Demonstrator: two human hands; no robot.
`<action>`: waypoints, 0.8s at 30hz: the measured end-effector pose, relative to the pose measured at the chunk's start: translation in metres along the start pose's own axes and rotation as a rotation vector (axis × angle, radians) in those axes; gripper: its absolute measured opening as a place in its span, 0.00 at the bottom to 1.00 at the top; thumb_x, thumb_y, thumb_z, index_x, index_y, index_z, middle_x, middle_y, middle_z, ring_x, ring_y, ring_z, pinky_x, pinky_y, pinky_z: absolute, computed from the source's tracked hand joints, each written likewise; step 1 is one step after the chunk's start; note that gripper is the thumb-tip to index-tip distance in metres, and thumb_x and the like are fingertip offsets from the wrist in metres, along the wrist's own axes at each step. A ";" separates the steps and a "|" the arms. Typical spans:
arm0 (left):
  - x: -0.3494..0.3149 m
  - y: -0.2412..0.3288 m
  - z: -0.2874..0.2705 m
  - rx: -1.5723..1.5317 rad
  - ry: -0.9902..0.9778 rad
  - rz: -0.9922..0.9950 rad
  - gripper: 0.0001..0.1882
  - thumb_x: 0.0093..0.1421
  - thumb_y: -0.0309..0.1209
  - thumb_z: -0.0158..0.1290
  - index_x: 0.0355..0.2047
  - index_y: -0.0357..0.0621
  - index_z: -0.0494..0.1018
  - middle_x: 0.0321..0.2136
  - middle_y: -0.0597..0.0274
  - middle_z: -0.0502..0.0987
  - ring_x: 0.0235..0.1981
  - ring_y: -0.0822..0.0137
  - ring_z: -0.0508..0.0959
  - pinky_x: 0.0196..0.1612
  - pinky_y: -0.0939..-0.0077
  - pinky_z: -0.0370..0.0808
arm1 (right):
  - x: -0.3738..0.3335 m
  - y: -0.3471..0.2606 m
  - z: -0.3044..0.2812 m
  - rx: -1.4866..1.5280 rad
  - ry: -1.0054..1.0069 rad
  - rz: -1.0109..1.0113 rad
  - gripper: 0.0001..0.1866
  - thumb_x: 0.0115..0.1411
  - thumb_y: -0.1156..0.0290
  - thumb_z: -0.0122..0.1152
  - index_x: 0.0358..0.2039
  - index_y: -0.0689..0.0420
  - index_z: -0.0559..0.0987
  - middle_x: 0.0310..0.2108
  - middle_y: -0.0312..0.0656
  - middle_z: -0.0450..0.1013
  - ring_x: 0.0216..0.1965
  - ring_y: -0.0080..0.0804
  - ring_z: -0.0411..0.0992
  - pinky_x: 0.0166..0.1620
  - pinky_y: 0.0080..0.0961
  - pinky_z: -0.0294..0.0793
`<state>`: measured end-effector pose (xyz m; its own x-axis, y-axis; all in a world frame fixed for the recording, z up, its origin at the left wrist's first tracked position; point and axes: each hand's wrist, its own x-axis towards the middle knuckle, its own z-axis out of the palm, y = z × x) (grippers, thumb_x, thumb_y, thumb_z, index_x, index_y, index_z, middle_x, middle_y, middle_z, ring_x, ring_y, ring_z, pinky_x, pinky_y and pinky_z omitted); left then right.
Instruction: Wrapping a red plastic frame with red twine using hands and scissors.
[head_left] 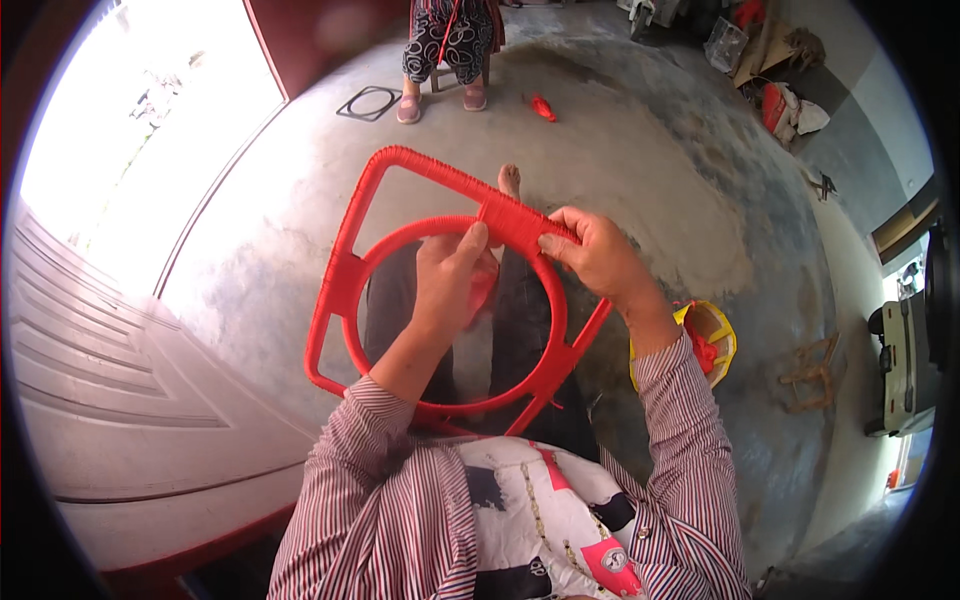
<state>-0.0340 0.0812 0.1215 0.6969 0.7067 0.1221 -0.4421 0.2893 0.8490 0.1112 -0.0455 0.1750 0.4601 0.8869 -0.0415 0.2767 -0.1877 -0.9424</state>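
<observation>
A red frame [345, 282], a rounded square with a ring inside it, is held tilted above my lap. Red cord is wound tightly round its bars. My right hand [603, 262] grips its upper right part, thumb on top, beside the wide wound joint [512, 224] between ring and outer bar. Inside the ring, my left hand [447, 282] is closed with its thumb against the ring's top edge by that joint. Red material [483, 292], perhaps a bundle of cord, shows beside the left palm; the hand partly hides it. The left fingertips are hidden.
A yellow-rimmed container [722, 330] with red material stands right of my knees. Ahead, a person [447, 50] sits near a bare dark frame [368, 103] and a red bundle [542, 108] on the floor. A pale panelled door [130, 370] stands at left, a wooden stool [810, 375] at right.
</observation>
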 end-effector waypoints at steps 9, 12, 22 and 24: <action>0.004 0.001 0.008 0.004 0.119 0.023 0.10 0.60 0.32 0.53 0.28 0.36 0.75 0.21 0.57 0.78 0.18 0.73 0.72 0.21 0.79 0.69 | -0.009 -0.007 0.000 -0.106 0.053 -0.103 0.12 0.59 0.68 0.59 0.39 0.64 0.77 0.28 0.40 0.77 0.31 0.21 0.74 0.36 0.22 0.72; 0.005 0.010 0.011 -0.025 0.119 0.009 0.10 0.59 0.32 0.52 0.26 0.37 0.74 0.19 0.58 0.76 0.17 0.74 0.71 0.19 0.81 0.68 | -0.016 -0.008 0.005 -0.089 0.083 -0.092 0.13 0.60 0.66 0.59 0.38 0.63 0.77 0.27 0.39 0.77 0.30 0.21 0.73 0.36 0.21 0.72; 0.015 0.046 0.014 0.215 -0.167 -0.114 0.09 0.56 0.29 0.51 0.22 0.38 0.72 0.15 0.62 0.72 0.13 0.75 0.68 0.17 0.82 0.62 | -0.022 -0.015 0.001 0.134 0.053 -0.038 0.20 0.65 0.53 0.53 0.34 0.60 0.76 0.25 0.32 0.73 0.25 0.15 0.67 0.31 0.16 0.67; 0.013 0.045 0.019 0.271 -0.173 -0.115 0.10 0.57 0.31 0.51 0.20 0.42 0.72 0.14 0.63 0.72 0.12 0.76 0.68 0.16 0.84 0.63 | -0.020 -0.027 -0.005 0.227 0.052 -0.090 0.20 0.66 0.53 0.52 0.33 0.60 0.76 0.24 0.32 0.72 0.25 0.15 0.67 0.31 0.16 0.67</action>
<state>-0.0342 0.0910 0.1711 0.8294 0.5524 0.0836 -0.2055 0.1625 0.9651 0.0990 -0.0602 0.2027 0.4865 0.8717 0.0578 0.1245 -0.0037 -0.9922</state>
